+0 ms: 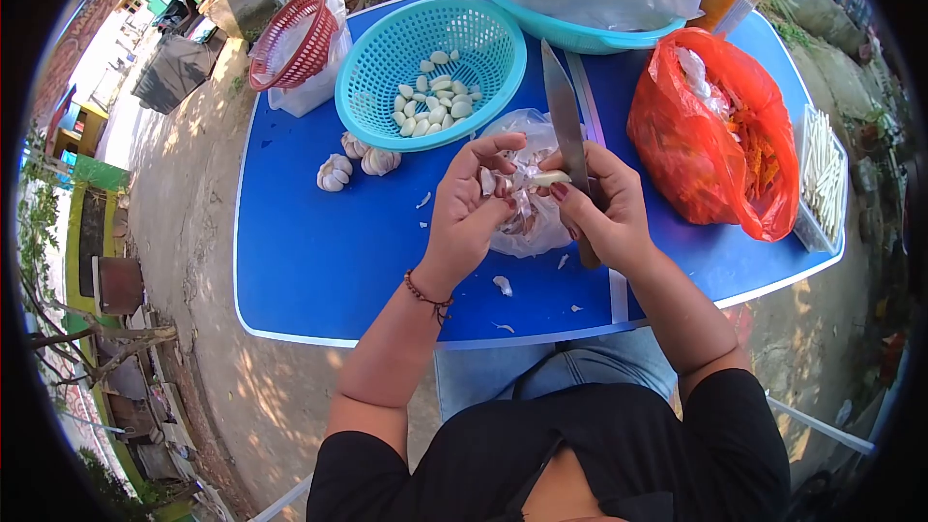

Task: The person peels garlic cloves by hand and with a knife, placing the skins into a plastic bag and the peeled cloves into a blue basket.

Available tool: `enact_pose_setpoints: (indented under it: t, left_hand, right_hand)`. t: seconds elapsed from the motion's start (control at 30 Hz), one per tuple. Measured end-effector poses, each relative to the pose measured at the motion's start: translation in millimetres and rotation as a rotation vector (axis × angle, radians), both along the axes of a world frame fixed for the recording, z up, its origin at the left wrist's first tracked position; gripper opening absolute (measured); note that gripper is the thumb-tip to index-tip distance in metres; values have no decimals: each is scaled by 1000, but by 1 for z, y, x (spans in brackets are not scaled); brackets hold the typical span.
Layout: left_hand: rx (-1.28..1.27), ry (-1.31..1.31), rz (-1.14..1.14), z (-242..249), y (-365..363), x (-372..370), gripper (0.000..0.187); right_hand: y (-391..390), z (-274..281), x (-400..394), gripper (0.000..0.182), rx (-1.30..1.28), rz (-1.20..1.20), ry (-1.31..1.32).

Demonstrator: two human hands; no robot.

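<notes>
Black shirt (599, 454) below, garlic clove (548, 178) touches right grip (616, 205).

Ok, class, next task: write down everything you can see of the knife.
The knife has a long, grey, metal-looking blade that narrows to a point. The right hand holds it above the blue table, tip toward the table's far side and slanting slightly left. The hand hides part of it; a brownish end, apparently the handle, shows below. A pale garlic clove is right beside it; whether they touch is unclear.
</notes>
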State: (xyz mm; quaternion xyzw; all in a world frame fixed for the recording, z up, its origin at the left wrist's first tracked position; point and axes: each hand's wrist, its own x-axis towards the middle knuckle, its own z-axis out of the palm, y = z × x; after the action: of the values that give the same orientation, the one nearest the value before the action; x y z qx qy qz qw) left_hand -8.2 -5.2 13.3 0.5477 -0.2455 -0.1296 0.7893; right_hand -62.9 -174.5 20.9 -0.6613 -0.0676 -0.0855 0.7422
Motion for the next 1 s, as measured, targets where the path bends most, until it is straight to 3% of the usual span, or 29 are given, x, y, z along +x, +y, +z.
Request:
enact_pose_setpoints:
  t: [0.1, 0.2, 0.27, 0.33, 0.47, 0.77, 0.87, 1.0]
  left_hand:
    - [18, -75, -53, -3, 3, 3, 33]
    - [277, -435, 204, -4, 4, -1, 24]
    - [301, -588, 339, -4, 5, 0, 19]
    - [337, -687, 405, -7, 8, 2, 20]
    - [290, -670, 483, -13, 8, 4, 22]
    - [342, -692, 791, -7, 29, 36, 20]
    - [419, -509, 868, -7, 36, 43, 22]
    - [400, -593, 905, -13, 36, 43, 24]
  right_hand:
    - [3, 9, -3, 19, -211, -98, -87]
    - [-1, 13, -4, 25, -523, -190, -231]
    - [0, 17, -3, 30, -669, -245, -385]
    - [2, 25, -3, 35, -682, -193, -335]
    - [6, 33, 4, 36, -706, -142, -195]
    - [39, 51, 61, 32, -859, -95, -424]
    - [51, 47, 89, 31, -975, -127, -391]
    - [47, 47, 90, 37, -1041, -148, -353]
